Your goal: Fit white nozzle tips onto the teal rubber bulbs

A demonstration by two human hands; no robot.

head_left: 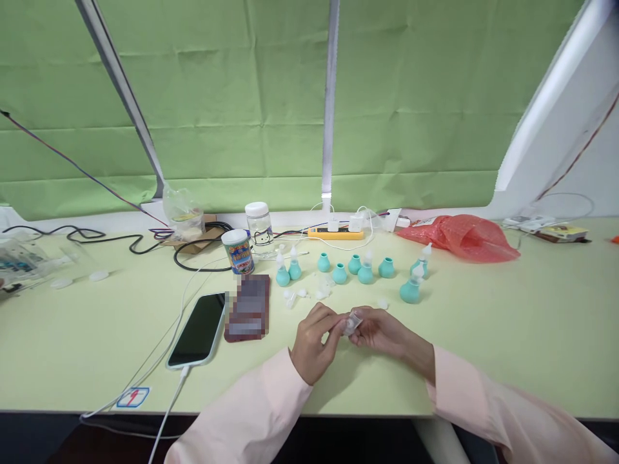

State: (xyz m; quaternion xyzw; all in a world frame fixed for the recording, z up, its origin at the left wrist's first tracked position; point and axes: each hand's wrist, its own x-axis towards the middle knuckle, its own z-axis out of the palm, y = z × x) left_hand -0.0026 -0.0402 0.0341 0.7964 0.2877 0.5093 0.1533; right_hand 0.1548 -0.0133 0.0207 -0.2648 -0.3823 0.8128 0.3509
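Between both hands, above the table's near part, is a small clear plastic piece, its exact kind hard to make out. My left hand pinches it from the left with thumb and forefinger. From the right, my right hand grips the same piece with its fingers. Beyond the hands stand several open teal rubber bulbs. Other teal bulbs carry clear pointed nozzles, such as the nozzle-fitted bulb at right. Small loose clear and white parts lie just past my left hand.
At left lie a phone with a white cable and a dark red phone-sized item. Behind them stand a labelled can and a clear jar. A yellow power strip and red plastic bag rest along the back.
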